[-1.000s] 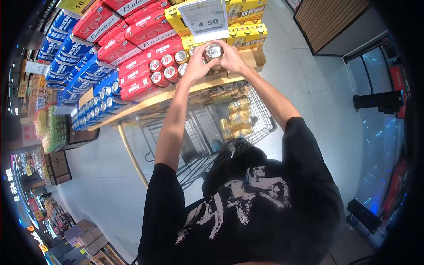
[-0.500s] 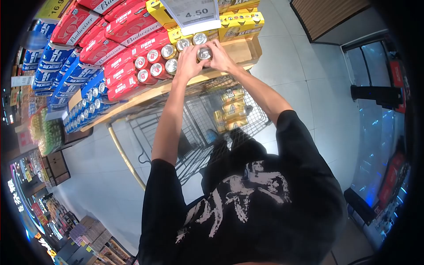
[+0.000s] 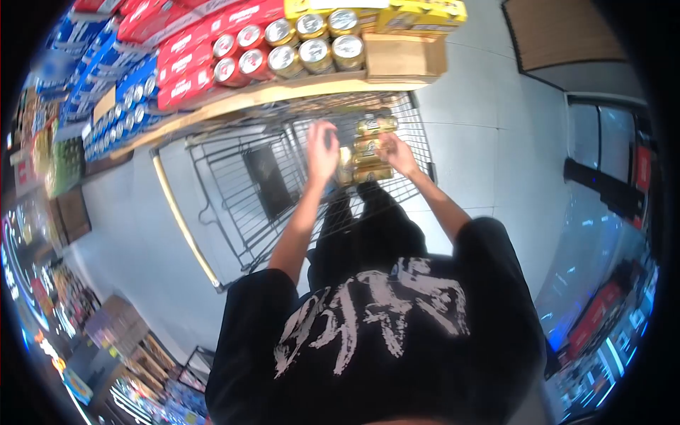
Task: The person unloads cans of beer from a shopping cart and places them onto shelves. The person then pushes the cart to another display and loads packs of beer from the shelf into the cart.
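Observation:
My left hand (image 3: pixel 323 152) is over the wire cart (image 3: pixel 234 177), left of several gold cans. Its fingers are curved and apart, with nothing visible between them. My right hand (image 3: pixel 400 154) has its bent fingers closed on the right end of a gold can (image 3: pixel 367 148) lying in the cart. Another gold can (image 3: pixel 377 126) lies behind it and one (image 3: pixel 372 173) in front. A further gold can (image 3: pixel 345 164) is at their left. On the wooden shelf (image 3: pixel 262 99), gold-sided cans (image 3: pixel 315 55) stand in two rows beside red cans (image 3: pixel 253 62).
An open cardboard box (image 3: pixel 404 57) sits at the shelf's right end, below yellow packs (image 3: pixel 421 15). Red packs (image 3: pixel 184 67) and blue cans (image 3: pixel 120 113) are farther left. A pale pole (image 3: pixel 183 219) runs along the cart's left side, over the tiled floor (image 3: pixel 460 152).
Both hands have left the can on the shelf and come down into the cart, moving apart. That can now stands in the front row. The view has tilted down towards the cart.

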`<state>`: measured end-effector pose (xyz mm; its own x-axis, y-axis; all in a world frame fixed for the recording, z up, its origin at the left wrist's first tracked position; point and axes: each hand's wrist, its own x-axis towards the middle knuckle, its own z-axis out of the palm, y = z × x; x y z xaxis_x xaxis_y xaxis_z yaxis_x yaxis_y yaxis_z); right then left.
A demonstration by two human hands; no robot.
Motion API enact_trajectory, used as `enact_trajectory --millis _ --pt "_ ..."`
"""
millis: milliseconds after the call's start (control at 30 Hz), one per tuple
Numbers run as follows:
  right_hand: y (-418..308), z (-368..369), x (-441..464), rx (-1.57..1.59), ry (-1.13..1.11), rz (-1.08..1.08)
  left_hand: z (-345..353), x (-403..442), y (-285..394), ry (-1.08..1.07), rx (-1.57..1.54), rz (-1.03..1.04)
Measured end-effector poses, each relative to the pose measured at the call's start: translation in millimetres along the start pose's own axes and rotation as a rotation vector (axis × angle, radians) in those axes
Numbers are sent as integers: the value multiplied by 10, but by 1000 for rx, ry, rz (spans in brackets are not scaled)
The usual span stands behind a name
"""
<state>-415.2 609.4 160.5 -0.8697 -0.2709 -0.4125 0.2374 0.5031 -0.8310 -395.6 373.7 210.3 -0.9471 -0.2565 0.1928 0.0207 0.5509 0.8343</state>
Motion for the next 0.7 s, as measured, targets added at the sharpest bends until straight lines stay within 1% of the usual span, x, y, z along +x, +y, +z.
enact_trajectory --millis 33,67,100,133,167,200,267,333,400,467,500,567,600,633,700 --pt "538 159 -130 53 -76 -48 152 -358 -449 -88 63 -14" --pt "923 329 -236 106 -146 -95 330 -756 -853 -170 29 -185" --pt "785 357 -411 -26 -238 50 464 -1119 -1205 -287 -30 -310" --pt "653 323 -574 -172 -319 192 551 -1382 -1394 -331 45 -298" --pt "784 412 -677 -151 -319 124 608 -1546 -1404 -377 102 -450" --pt "938 489 -800 -130 -322 63 631 -1591 -1423 -452 85 -577" --pt "892 592 -910 -117 -350 135 836 -1884 -1751 -398 88 -657" --pt "835 667 -946 -264 -312 49 931 -2035 -1925 -394 133 -748" --pt "746 708 -888 -292 -315 79 1107 -2084 -2097 -379 171 -820" --pt "720 777 -888 -323 -190 76 1219 -2110 -2272 -366 211 -871" --pt "727 821 -885 -332 -129 54 1299 -2127 -2444 -406 169 -926" --pt "742 880 -936 -350 -9 20 1331 -2053 -2519 -441 124 -987" --pt "766 900 -931 -327 -3 4 1350 -2002 -2547 -459 98 -1012" --pt "785 903 -925 -305 4 -11 1356 -1957 -2556 -513 173 -989" --pt "763 884 -922 -275 -3 -3 1343 -1907 -2595 -525 5 -1067"
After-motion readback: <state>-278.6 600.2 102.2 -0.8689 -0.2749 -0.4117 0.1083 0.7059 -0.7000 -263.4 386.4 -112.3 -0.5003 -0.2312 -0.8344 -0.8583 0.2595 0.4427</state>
